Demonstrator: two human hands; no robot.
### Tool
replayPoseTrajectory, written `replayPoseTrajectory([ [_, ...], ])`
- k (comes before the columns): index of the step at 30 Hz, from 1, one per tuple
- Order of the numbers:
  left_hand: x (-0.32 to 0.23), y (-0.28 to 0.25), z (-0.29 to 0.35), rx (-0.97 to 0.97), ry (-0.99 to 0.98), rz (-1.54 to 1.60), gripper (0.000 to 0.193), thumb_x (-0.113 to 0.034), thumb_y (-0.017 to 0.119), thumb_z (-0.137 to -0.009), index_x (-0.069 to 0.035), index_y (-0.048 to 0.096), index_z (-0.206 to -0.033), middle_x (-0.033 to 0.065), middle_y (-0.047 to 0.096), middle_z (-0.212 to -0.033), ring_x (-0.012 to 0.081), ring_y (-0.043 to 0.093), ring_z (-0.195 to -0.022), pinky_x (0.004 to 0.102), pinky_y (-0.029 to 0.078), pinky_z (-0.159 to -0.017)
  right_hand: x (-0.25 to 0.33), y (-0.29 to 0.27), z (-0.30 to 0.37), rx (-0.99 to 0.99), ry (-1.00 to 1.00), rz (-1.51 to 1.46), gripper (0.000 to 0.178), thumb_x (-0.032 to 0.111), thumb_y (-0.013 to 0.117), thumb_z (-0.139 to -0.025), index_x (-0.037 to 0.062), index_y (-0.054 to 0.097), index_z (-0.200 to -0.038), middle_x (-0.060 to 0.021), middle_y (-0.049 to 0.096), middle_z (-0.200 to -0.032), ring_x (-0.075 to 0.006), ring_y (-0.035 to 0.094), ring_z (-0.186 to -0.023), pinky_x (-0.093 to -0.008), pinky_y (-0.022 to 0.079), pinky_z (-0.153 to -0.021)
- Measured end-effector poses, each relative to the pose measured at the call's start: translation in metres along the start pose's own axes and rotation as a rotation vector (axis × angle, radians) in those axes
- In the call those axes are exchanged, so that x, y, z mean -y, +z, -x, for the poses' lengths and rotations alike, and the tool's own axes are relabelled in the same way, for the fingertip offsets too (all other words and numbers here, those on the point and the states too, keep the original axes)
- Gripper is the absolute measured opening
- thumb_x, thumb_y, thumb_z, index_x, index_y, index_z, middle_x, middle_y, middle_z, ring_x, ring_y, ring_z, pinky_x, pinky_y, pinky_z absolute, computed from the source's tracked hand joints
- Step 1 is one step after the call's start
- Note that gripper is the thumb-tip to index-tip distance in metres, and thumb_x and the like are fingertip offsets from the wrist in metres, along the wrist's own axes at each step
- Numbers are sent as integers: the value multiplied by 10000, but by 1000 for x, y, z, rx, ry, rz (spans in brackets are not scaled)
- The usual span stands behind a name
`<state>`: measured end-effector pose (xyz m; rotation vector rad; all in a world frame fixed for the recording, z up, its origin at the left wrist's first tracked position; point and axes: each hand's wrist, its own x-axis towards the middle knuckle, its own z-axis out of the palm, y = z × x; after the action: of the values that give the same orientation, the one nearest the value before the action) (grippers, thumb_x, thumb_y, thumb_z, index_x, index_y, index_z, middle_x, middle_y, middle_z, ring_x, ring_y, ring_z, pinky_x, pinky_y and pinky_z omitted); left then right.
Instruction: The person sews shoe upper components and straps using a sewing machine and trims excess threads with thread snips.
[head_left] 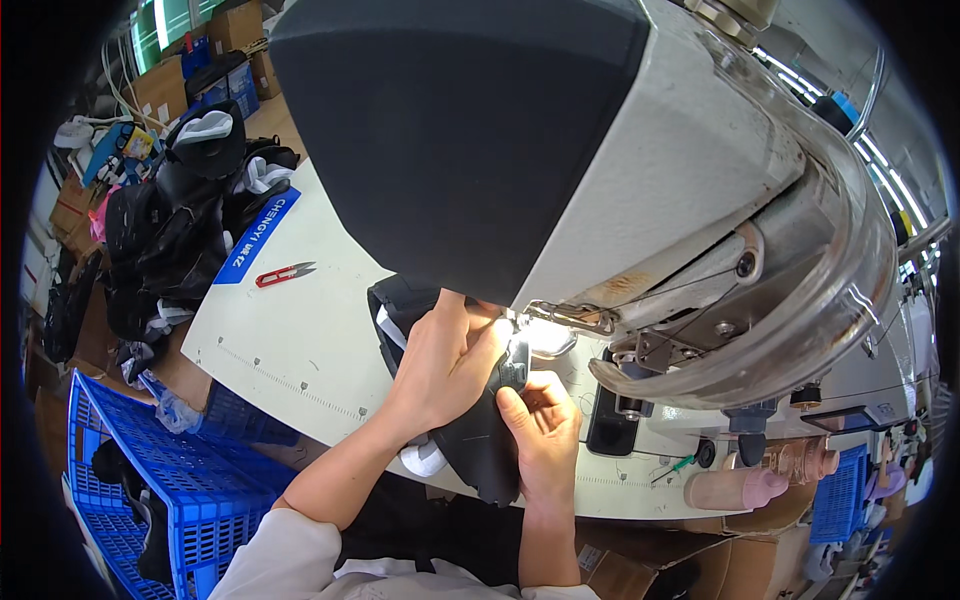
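Note:
A sewing machine (640,200) with a dark cover and pale body fills the upper middle; a lamp glows by its needle area. Under it lies a black fabric piece (475,450) with white parts, hanging over the table's near edge. My left hand (445,360) is closed on the fabric just left of the needle, its fingertips partly hidden. Lower and to the right, my right hand (548,430) pinches the fabric's right edge between thumb and fingers. A small dark fitting (513,374) shows on the fabric between both hands.
Red thread snips (286,275) lie on the white table (270,340). Blue crates (180,480) stand at the lower left, below a heap of black goods (170,215). On the right are a phone (612,420), a green-handled screwdriver (680,466) and a pink-capped bottle (735,489).

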<state>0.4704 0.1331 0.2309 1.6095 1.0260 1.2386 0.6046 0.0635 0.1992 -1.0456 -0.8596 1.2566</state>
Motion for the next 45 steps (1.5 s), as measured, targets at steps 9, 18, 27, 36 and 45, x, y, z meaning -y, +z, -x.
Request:
replayPoseTrajectory([
  [9,-17,-7,-6,4,-98,18,182,-61,555,-898,41,512,-1043,132,646,-860,175,613,-737,304,469,-662,0,12,-4,-66,-66,-15,121,39,691,-889,24,599,-966,-9,621,-873,-51,551,-774,-203,448,-729],
  [18,-4,-9,-23,70,-76,46,93,-32,531,-898,27,544,-968,21,513,-723,81,453,-635,272,371,-573,-8,19,-7,-170,-139,114,105,76,708,-881,18,635,-929,-2,627,-845,-49,553,-767,-201,442,-722],
  [27,-19,-13,-18,20,21,233,223,-177,466,-1028,1,566,-937,-21,467,-690,42,395,-617,236,325,-534,-41,-15,-9,-242,-151,44,271,227,625,-962,-4,595,-1098,-47,646,-942,-81,601,-770,-179,482,-687],
  [36,-26,-20,-4,70,238,-273,175,-67,702,-798,4,542,-797,11,520,-607,117,506,-519,279,377,-486,56,-19,14,450,398,-46,461,405,581,-956,-37,600,-1085,-93,676,-911,-124,637,-783,-243,504,-693],
  [45,-23,-9,-1,85,343,-607,401,-285,810,-702,-44,493,-661,53,531,-557,243,559,-498,351,442,-495,46,-18,19,308,429,114,367,301,682,-913,-32,609,-1051,-66,664,-911,-88,617,-781,-235,512,-686],
])
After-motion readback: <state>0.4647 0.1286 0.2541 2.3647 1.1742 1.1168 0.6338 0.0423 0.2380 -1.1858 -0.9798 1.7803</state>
